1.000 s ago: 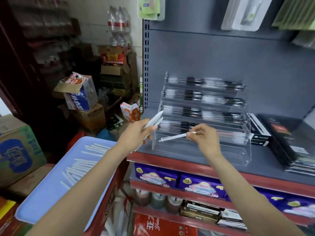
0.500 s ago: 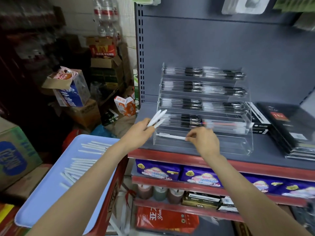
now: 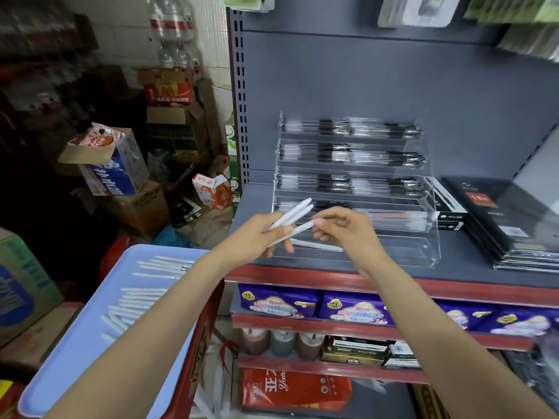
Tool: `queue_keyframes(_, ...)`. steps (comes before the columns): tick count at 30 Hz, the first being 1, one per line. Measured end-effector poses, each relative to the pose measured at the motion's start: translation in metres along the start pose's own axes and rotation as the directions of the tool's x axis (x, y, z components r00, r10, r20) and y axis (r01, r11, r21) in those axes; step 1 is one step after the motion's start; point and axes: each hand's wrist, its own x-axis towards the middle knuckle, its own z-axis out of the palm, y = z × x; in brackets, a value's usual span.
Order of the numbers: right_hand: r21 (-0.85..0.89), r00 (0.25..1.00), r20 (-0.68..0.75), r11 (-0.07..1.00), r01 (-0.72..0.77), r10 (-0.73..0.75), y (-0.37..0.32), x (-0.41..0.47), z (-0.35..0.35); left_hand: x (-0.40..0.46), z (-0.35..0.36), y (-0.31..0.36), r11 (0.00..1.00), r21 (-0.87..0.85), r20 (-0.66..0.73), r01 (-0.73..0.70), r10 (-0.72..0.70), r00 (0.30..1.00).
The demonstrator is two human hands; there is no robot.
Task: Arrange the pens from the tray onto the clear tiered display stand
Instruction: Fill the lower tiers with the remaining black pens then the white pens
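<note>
The clear tiered display stand (image 3: 423, 255) sits on the grey shelf, its upper tiers filled with black-and-clear pens. One white pen (image 3: 317, 245) lies in the lowest tier. My left hand (image 3: 257, 237) grips three white pens (image 3: 295, 213) in front of the stand's left end. My right hand (image 3: 348, 229) pinches the tip of the lowest of those pens. The light blue tray (image 3: 75, 358) at lower left holds several more white pens (image 3: 136, 303).
Black boxed stock (image 3: 508, 225) is stacked right of the stand on the grey shelf (image 3: 469, 267). Purple packets and bottles fill the shelves below. Cardboard boxes (image 3: 112, 164) crowd the floor at left, and the tray rests on a red crate.
My right hand let go of the white pen in the lowest tier, rose, and now pinches a pen held in my left hand. My left hand shifted slightly right.
</note>
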Motion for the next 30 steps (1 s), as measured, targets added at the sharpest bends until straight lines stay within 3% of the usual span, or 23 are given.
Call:
queue_keyframes(8,-0.018,0.981,-0.193,0.999,-0.026,0.022,0.017,-0.001,-0.038,0.003,-0.018,-0.017,0.962,0.262,-0.304,0.073,0.011,0.953)
queue_keyframes(13,-0.260,0.969,-0.245,0.963,-0.071,0.006,0.035,0.007,-0.033,0.010,-0.009,-0.006,0.955,0.283,-0.285,0.091,-0.007,0.959)
queue_keyframes(19,-0.596,0.985,-0.173,0.796,-0.107,0.003,0.034,0.011,-0.029,0.011,-0.002,-0.009,0.973,0.221,-0.202,0.065,-0.020,0.979)
queue_keyframes(24,-0.705,0.988,-0.139,0.694,-0.147,0.068,0.028,0.016,-0.030,0.012,-0.001,-0.008,0.991,0.135,-0.166,-0.002,0.025,0.986)
queue_keyframes(30,-0.720,0.984,-0.148,0.671,-0.176,0.099,0.026,0.021,-0.027,0.014,0.004,-0.013,0.995,0.098,-0.167,-0.021,0.038,0.985)
